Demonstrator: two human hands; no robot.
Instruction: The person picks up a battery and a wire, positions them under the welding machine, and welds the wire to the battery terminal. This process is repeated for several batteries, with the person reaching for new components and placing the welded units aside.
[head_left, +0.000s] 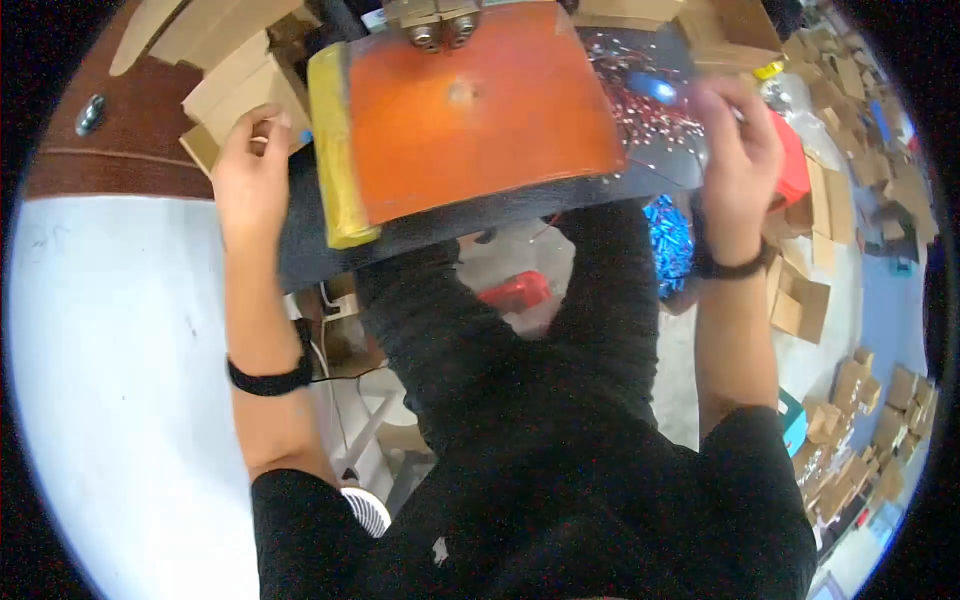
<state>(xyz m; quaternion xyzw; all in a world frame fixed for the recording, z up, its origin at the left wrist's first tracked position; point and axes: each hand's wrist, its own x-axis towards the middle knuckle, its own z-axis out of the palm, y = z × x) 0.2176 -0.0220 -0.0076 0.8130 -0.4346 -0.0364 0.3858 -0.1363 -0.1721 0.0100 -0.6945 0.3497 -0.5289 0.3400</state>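
Note:
My left hand (254,170) is raised at the left of the work surface, beside a yellow strip (338,150). Its thumb and fingers curl together; whatever they may pinch is too small to make out. Over on the right my right hand (742,150) hovers next to a pile of small red parts with thin wire leads (640,115). Its fingers are bent inward and blurred at the tips, so I cannot see what lies between them. A shiny blue piece (655,88) is near those fingertips. Between my hands lies an orange mat (485,130).
A metal fixture with two round ends (440,30) stands at the mat's far edge. Cardboard boxes (245,100) sit at the far left. Below the right side is a heap of blue pieces (668,245). A red container (790,165) stands beyond my right hand.

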